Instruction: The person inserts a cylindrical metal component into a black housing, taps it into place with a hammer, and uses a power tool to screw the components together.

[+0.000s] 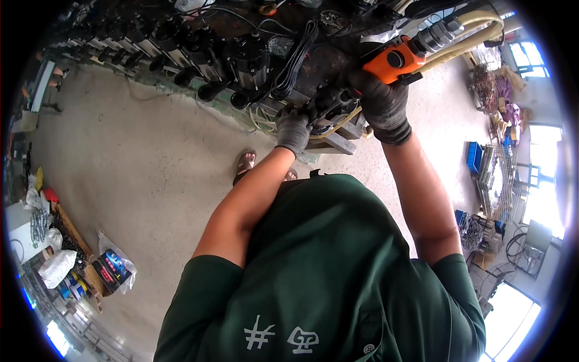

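Note:
My right hand (383, 104), in a dark grey glove, grips an orange power tool (395, 60) fed by a thick yellow hose (476, 33). The tool's nose points down into a dark metal assembly (329, 102) on a low wooden pallet (338, 142). My left hand (294, 130), also gloved, rests on the near edge of that assembly, fingers curled over a part of it. A coil of black cable (295, 60) hangs just left of the assembly. What the tool's tip touches is hidden by my hand.
A long row of black motor-like units (181, 51) runs along the bench to the upper left. Bare concrete floor (139, 157) spreads left. Boxes and white bags (72, 259) sit at lower left. Blue crates and wire racks (488, 169) stand right. My sandalled foot (244, 163) shows below the pallet.

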Tool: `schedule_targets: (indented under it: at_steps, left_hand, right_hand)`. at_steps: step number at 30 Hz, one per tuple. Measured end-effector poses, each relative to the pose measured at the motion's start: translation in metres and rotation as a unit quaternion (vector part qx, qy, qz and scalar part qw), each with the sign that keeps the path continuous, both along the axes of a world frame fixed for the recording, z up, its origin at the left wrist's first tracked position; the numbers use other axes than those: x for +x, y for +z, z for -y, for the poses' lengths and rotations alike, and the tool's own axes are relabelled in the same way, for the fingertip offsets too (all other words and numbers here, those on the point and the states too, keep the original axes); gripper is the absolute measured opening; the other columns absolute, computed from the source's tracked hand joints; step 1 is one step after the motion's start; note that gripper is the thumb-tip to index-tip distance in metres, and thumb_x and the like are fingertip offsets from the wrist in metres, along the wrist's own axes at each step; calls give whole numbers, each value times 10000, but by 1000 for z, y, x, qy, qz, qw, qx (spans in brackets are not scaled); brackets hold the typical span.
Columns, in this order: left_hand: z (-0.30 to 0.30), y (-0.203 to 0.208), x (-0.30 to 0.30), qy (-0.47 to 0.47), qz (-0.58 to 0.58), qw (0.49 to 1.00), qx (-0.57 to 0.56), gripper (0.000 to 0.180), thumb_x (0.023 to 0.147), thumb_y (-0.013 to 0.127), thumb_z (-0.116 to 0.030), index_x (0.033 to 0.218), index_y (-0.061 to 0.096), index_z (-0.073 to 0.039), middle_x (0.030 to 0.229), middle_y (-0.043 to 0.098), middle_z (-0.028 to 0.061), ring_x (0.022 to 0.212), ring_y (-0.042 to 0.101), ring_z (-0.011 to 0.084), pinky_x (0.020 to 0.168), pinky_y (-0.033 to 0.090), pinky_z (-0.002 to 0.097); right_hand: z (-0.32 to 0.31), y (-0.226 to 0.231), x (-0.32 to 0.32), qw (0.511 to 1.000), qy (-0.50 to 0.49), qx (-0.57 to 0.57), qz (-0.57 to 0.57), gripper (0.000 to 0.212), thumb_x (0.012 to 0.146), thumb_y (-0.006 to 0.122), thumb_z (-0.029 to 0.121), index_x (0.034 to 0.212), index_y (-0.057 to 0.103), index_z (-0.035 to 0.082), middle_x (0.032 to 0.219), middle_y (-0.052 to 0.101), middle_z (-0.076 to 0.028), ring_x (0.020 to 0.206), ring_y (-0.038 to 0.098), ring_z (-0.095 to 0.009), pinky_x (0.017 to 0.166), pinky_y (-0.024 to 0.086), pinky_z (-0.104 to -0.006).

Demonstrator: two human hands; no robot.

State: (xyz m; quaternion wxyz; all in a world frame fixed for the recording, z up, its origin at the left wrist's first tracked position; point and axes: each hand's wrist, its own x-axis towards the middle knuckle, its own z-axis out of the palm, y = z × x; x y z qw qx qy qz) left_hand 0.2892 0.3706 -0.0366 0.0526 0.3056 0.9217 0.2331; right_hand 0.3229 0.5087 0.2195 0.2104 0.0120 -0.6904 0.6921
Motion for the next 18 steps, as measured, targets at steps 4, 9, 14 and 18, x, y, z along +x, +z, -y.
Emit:
schedule_targets:
  at_steps: [4,9,14,18]
  left_hand:
    - [-2,-10,-3,8,16,1000,20,342,841,749,-250,1172,749,-165,1214,730,116,1297,562,336,1105,420,477]
    - [-2,-4,-4,10,33,999,9,334,833,747,-243,1157,756,-162,1188,733,115,1239,600,346,1100,434,472]
    - [0,-1,-8,-19,19,1000,11,319,823,761,-241,1127,748,-146,1175,722,131,1161,641,368,1073,452,492]
    - [-5,11,-20,19,107,988,106,444,821,774,-277,1227,678,-126,1178,702,136,1114,662,371,1071,450,491]
  right_hand:
    - [6,1,-3,1000,-12,15,1,340,812,735,95,1131,656,8,918,715,-68,770,669,-154,695,565,-287]
    - [0,-2,-1,998,-29,44,19,334,819,731,82,1136,663,3,914,718,-76,779,686,-166,706,575,-297]
    - [0,-2,-5,999,-22,36,-10,383,849,751,130,1190,639,-4,916,718,-89,794,704,-192,707,585,-314]
    - [-24,-6,-3,996,-34,-50,-59,396,871,758,223,1159,646,-25,910,719,-157,783,708,-258,673,593,-375]
